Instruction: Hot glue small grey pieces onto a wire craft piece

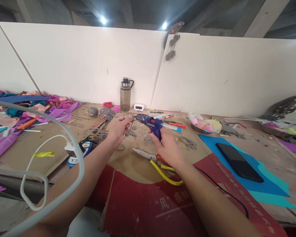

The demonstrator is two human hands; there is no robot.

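Observation:
My right hand (169, 144) is wrapped round the handle of a blue hot glue gun (150, 122), which points left. A whitish glue stick (169, 125) juts out of its back end. Close to the nozzle, the fingers of my left hand (119, 128) are pinched together. What they hold is too small to name; a thin dark strand shows beneath them. Scissors with yellow and red handles (164, 171) lie on the cardboard (128, 172) under my right hand, blades towards the left.
A bottle (125, 95) and a small digital clock (138, 107) stand by the white partition (88, 62). At left lie a tape measure (85, 149), a white cable (80, 158) and coloured fabric scraps (54, 110). A phone (239, 162) rests on blue sheets (212, 148) at right.

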